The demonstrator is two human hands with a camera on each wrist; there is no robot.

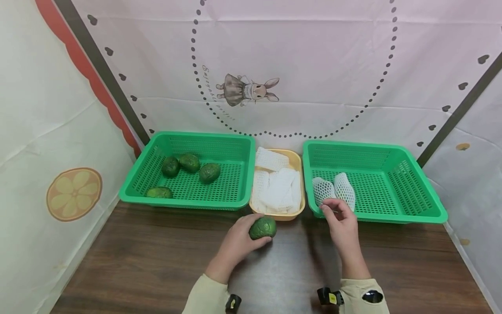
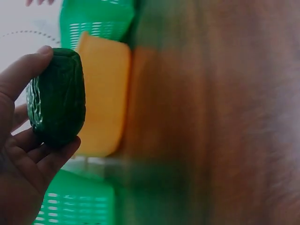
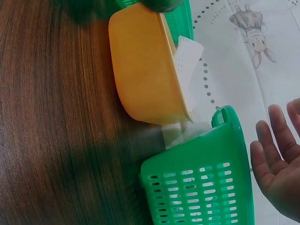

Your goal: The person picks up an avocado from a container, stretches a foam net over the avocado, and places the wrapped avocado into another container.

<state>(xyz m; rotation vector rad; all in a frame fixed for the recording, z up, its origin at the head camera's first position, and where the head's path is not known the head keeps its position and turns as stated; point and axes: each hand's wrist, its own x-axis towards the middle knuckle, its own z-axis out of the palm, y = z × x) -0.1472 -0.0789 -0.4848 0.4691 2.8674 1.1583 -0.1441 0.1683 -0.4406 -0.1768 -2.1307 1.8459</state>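
Observation:
My left hand (image 1: 238, 239) grips a dark green, wrinkled avocado (image 1: 262, 228) above the table, in front of the yellow bin (image 1: 285, 216). The left wrist view shows the thumb on one end of the avocado (image 2: 58, 96) and fingers curled under the other. Over the front left rim of the right green basket (image 1: 400, 218) is my right hand (image 1: 343, 224). Its fingers look loosely bent with nothing held in the right wrist view. Just beyond it, two avocados in white foam net sleeves (image 1: 344, 189) lie in that basket.
In the left green basket (image 1: 204, 204) lie several bare avocados (image 1: 209, 173). White foam net sleeves (image 1: 280, 187) fill the yellow bin between the baskets. A printed cloth (image 1: 313, 65) hangs behind them, and all stand on a dark wooden table (image 1: 157, 257).

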